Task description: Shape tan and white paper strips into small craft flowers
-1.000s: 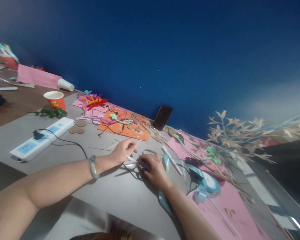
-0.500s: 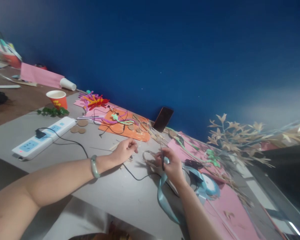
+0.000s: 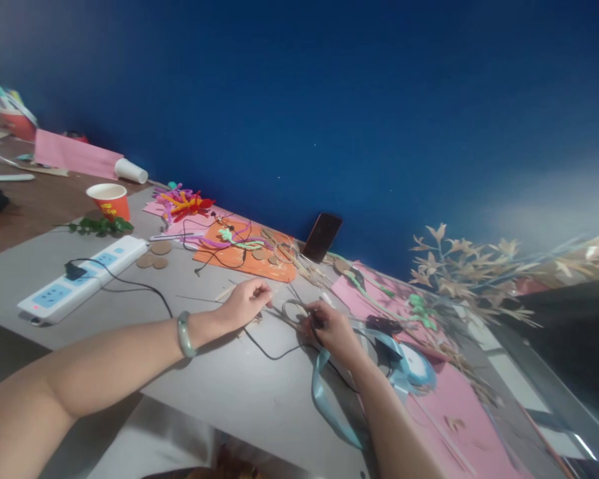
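Observation:
My left hand (image 3: pixel 244 304), with a pale green bangle (image 3: pixel 185 334) on its wrist, is pinched just above the grey table (image 3: pixel 219 392). Whatever lies between those fingertips is too small to make out. Thin sticks or wires and small scraps lie beside it. My right hand (image 3: pixel 329 327) is closed around a slim dark tool whose thin tip (image 3: pixel 295 293) points toward the left hand; its kind is unclear. A pale loop (image 3: pixel 293 311) shows at those fingers. Light blue ribbon (image 3: pixel 329 406) trails under the right wrist from a ribbon roll (image 3: pixel 416 364).
On the left are a white power strip (image 3: pixel 84 279), a red paper cup (image 3: pixel 110 201) and green leaves (image 3: pixel 100 226). Orange paper (image 3: pixel 259 265) bears cords and wooden discs. A phone (image 3: pixel 322 237) leans against the blue wall. Pink paper (image 3: pixel 459 419) and dried flowers (image 3: pixel 449 256) are rightward.
My right hand has moved a little left, and its tool has swung from nearly upright to slanting toward my left hand. The left hand stays pinched in about the same place.

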A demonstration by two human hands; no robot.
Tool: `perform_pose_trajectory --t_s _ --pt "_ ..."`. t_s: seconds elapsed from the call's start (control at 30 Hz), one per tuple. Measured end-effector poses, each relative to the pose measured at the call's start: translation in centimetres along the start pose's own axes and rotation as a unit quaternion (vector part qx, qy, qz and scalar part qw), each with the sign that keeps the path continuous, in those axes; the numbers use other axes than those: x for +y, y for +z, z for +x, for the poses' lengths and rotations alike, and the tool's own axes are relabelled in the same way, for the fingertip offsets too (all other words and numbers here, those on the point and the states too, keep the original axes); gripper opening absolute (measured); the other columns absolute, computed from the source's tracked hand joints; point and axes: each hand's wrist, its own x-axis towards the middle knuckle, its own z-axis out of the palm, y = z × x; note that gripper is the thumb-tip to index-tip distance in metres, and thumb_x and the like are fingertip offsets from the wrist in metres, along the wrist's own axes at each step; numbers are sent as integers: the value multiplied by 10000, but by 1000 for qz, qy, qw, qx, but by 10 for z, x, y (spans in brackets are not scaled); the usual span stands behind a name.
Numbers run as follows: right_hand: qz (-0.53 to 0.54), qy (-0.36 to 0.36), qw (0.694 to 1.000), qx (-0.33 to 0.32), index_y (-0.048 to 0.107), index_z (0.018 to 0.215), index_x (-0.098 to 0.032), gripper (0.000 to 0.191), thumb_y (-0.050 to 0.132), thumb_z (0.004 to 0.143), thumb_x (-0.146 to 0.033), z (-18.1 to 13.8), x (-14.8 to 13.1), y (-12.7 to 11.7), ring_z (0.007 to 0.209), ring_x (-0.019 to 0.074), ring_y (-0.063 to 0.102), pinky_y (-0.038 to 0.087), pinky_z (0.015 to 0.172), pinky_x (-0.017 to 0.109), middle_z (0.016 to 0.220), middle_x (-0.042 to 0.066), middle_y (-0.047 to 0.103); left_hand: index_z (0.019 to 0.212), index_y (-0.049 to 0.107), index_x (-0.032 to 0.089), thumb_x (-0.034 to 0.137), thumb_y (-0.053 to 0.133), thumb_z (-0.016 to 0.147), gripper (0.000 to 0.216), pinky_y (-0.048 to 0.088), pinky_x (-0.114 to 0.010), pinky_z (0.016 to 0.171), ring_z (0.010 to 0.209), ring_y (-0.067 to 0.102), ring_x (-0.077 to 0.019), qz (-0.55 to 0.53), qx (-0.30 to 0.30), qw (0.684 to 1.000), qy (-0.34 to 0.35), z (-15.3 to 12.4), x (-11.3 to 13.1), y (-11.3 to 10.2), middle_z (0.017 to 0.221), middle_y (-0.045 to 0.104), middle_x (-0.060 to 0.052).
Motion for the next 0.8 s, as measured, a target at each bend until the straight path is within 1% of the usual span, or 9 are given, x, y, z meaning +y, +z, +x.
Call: perform_pose_trajectory --t_s 0.17,0.27,0.4,0.57,0.7,0.8 --pt "15 6 1000 -8 591 919 -177 215 575 705 -198 -1 -2 1 567 142 573 432 573 256 640 -6 651 743 556 151 341 534 787 196 433 -190 465 527 526 -92 -9 -1 1000 -2 0 -1 1 694 630 -25" --pt "40 6 999 15 576 925 -171 223 589 707 -218 -3 -7 -5 584 153 593 451 600 272 661 8 660 764 557 150 337 536 786 190 443 -194 464 550 549 -106 -18 -2 1000 -10 0 -2 1 688 628 -28" --pt "63 16 996 56 558 943 -170 253 596 703 -241 -2 -9 -12 620 173 620 471 630 294 692 22 672 761 563 152 328 538 791 180 456 -198 501 609 581 -122 -20 -5 1000 -6 2 -6 2 693 639 -35" --pt "34 29 996 77 574 910 -171 244 605 683 -256 1 -2 -8 617 189 627 471 619 308 671 20 673 749 595 153 309 553 783 166 469 -212 560 649 607 -131 -8 -4 1000 15 3 -7 1 707 654 -39" --pt "48 25 994 94 576 919 -171 239 603 694 -247 1 -1 -9 631 193 638 479 633 316 681 23 681 762 637 160 312 572 761 165 465 -219 588 684 603 -140 22 6 999 31 4 -8 0 739 663 -40" --pt "62 26 992 108 581 929 -164 236 609 711 -252 -1 -2 -12 643 197 643 484 637 318 696 31 683 778 648 158 327 574 757 186 458 -220 586 676 593 -140 28 7 999 28 5 -8 -1 743 663 -40"
